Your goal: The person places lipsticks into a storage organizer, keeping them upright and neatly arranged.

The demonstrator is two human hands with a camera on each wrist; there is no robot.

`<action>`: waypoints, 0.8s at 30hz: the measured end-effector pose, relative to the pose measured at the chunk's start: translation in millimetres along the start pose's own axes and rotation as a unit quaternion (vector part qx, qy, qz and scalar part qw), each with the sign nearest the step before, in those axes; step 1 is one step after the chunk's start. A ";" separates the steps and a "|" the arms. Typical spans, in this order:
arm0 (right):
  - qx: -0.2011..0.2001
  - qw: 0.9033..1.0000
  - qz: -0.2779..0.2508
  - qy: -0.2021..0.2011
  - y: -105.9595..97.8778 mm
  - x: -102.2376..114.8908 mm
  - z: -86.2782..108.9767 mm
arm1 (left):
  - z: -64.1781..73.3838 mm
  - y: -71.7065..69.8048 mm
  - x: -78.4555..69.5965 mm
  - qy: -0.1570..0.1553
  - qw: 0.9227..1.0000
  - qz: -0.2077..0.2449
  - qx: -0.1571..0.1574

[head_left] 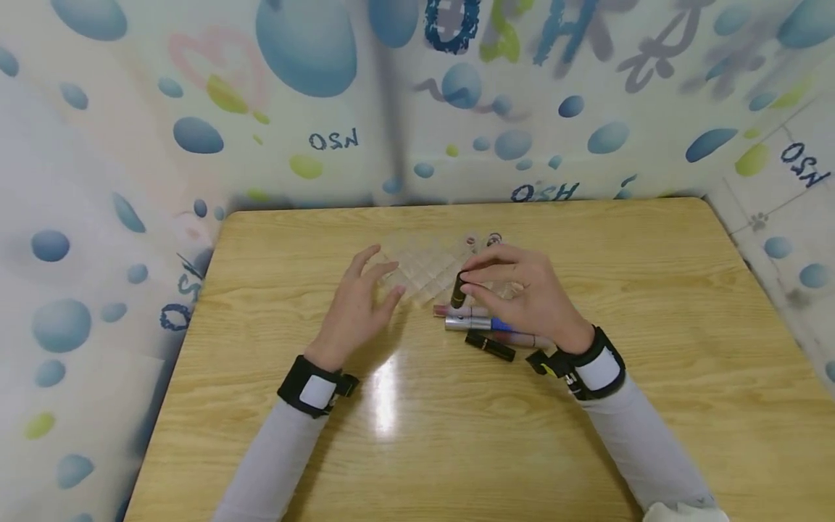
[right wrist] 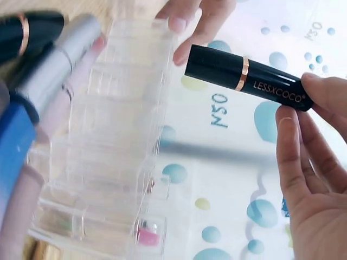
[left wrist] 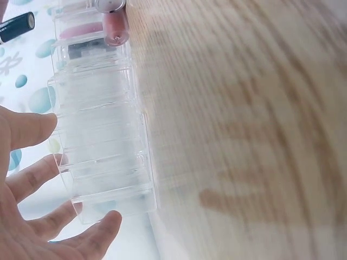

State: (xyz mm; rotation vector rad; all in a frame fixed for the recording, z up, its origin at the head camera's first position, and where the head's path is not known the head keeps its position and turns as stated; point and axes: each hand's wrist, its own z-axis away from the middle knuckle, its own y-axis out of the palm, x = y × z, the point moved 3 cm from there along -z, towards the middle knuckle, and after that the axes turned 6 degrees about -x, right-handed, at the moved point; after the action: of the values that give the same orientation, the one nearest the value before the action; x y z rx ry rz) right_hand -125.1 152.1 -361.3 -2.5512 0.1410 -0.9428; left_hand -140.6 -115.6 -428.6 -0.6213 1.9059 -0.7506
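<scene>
My right hand (head_left: pixel 522 290) pinches a black lipstick tube (head_left: pixel 459 291) by one end, thumb against fingertips. In the right wrist view the tube (right wrist: pixel 219 67) shows a gold band and LESSXCOCO lettering, held above a clear plastic compartment organizer (right wrist: pixel 108 119). My left hand (head_left: pixel 349 312) is spread at the left end of the organizer (head_left: pixel 420 268), its fingers loosely bent. From the left wrist, the thumb and fingertips lie right at the organizer's rim (left wrist: pixel 54 89). A few small cosmetics, one a reddish tube (left wrist: pixel 115 28), stand in compartments at its other end.
In front of the organizer lie a silver-and-blue tube (head_left: pixel 466 324), a second black tube (head_left: pixel 489 346) with a gold band, and pinkish tubes (head_left: pixel 446 311). All are on the wooden table (head_left: pixel 417 464), which meets a patterned wall covering (head_left: pixel 365 174) at the back.
</scene>
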 end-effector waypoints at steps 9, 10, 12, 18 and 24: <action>-0.026 0.999 0.018 -0.005 -11.5 -13.8 -11.3 | 0.1 0.1 -0.8 0.013 1.000 -0.002 -0.005; -0.029 0.999 0.021 -0.006 -11.7 -15.1 -11.9 | 0.6 0.3 -0.5 0.013 1.000 -0.002 -0.005; -0.030 0.999 0.027 -0.004 -12.1 -18.3 -12.6 | 1.0 0.9 0.2 0.014 1.000 -0.004 -0.005; -0.049 0.997 0.053 0.006 -14.2 -28.0 -16.7 | 0.7 2.0 -0.6 0.016 1.000 -0.002 -0.004; -0.071 0.995 0.074 0.016 -20.7 -37.6 -21.2 | 0.5 1.1 -1.5 0.012 1.000 -0.006 -0.002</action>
State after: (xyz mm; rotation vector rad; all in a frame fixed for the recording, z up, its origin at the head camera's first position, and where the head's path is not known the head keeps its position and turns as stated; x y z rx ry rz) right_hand -168.4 172.3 -360.7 -2.6123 0.4148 -0.9478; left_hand -139.6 -113.9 -428.7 -0.6299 1.9270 -0.7642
